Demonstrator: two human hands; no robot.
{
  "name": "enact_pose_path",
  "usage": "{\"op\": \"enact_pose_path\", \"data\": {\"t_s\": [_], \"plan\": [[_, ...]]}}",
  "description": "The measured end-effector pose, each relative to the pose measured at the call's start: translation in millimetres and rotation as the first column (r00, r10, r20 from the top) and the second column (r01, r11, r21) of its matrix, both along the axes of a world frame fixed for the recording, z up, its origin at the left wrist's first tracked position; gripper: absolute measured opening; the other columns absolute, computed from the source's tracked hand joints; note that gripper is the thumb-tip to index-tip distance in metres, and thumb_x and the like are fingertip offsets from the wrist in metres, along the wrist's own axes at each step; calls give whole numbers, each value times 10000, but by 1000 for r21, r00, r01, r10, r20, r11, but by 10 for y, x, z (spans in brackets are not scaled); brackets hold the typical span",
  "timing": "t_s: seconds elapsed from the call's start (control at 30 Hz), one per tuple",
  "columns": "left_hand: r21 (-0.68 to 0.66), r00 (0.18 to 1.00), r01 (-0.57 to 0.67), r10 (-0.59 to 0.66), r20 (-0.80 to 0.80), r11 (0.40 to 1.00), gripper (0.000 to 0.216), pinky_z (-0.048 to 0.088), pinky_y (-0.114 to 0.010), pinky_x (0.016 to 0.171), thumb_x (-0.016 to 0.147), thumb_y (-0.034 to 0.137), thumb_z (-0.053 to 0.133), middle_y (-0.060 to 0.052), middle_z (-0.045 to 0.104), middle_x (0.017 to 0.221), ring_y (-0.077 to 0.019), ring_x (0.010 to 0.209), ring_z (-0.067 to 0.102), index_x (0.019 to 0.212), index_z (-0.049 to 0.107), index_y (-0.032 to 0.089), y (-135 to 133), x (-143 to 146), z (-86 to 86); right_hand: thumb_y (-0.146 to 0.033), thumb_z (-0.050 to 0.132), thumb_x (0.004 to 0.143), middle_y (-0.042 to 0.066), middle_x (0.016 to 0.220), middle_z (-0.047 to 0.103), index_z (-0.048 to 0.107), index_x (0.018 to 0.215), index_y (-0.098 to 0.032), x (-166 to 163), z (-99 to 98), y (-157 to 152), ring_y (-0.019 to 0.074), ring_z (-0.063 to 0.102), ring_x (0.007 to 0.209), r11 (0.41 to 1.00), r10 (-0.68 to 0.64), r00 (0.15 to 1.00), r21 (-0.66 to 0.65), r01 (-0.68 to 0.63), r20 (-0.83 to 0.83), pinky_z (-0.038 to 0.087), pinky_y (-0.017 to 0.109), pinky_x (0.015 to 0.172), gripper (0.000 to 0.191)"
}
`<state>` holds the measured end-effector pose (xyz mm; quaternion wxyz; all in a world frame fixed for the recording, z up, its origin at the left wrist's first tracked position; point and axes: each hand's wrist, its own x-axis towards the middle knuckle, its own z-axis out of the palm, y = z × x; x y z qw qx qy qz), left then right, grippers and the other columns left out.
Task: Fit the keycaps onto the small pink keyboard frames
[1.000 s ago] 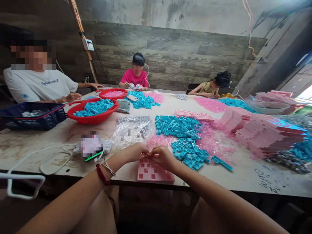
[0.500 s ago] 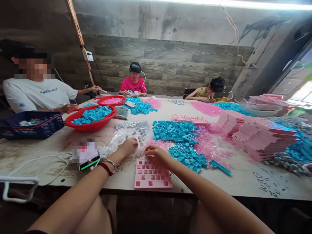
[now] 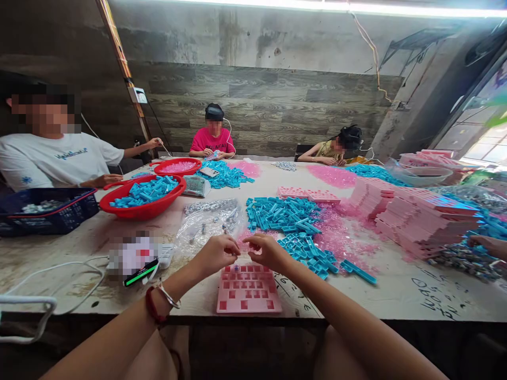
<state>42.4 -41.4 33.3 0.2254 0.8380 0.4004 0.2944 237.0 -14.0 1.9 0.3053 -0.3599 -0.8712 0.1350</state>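
Note:
A pink plate with rows of square holes (image 3: 249, 307) lies at the table's near edge, with one small pale piece (image 3: 236, 268) in its top row. Over the plate's far left corner is my left hand (image 3: 217, 255), its thumb and fingertips pinched together. My right hand (image 3: 267, 252) faces it, also pinched, above the far right corner. The fingertips of the two hands are close but apart. Whatever they hold is too small to make out. Just beyond my left hand lies a clear plastic bag (image 3: 188, 232) with small metallic-looking parts.
Blue plastic pieces (image 3: 281, 214) and pink clear bits (image 3: 340, 240) are heaped ahead, with stacked pink plates (image 3: 420, 221) to the right. At left are a phone (image 3: 138, 269), a red basin (image 3: 142, 211) and a dark basket (image 3: 79, 211). Co-workers sit around; another person's hand (image 3: 487, 245) reaches in at right.
My left hand has come back from the plastic bag towards the plate. My right hand has lifted off the plate's top edge. Another person's hand has appeared at the right.

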Motion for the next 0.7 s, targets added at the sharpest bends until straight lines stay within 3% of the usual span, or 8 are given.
{"op": "enact_pose_path", "data": {"t_s": [0.13,0.3,0.43,0.57,0.7], "plan": [[2,991,97,-97,-92,995,223,442,-223,711,646,40,561,-26,655,839,-135,769,590,719,720,179,-74,130,-104,-60,572,647,19,702,599,666,815,-141,155,58,-123,102,550,594,991,-75,981,-124,53,-178,457,212,565,209],[37,957,178,-164,-239,983,224,425,-229,672,744,79,508,-52,646,807,-134,720,572,767,716,163,-42,200,-287,-17,559,594,15,714,643,614,740,-134,201,26,-296,118,607,634,931,-83,975,-365,3,-204,494,216,597,196],[41,970,118,-106,-217,992,235,417,-233,702,722,76,534,-36,649,820,-146,768,568,879,683,167,-52,174,-262,-59,586,635,8,683,660,637,690,-153,223,13,-360,125,602,647,954,-68,993,-298,37,-96,487,242,650,120],[-9,973,104,-104,-208,995,166,413,-222,675,713,93,567,-38,651,775,-140,732,575,792,702,149,-74,140,-204,-84,613,657,5,689,662,649,686,-166,260,19,-378,120,592,649,974,-39,997,-224,22,-71,463,228,636,94],[38,969,120,-108,-224,992,192,418,-223,680,748,114,535,-41,656,783,-140,732,578,780,714,173,-96,152,-208,-62,610,653,1,673,650,642,676,-172,266,18,-376,116,575,639,986,-22,998,-168,11,-63,441,219,623,116]]}}
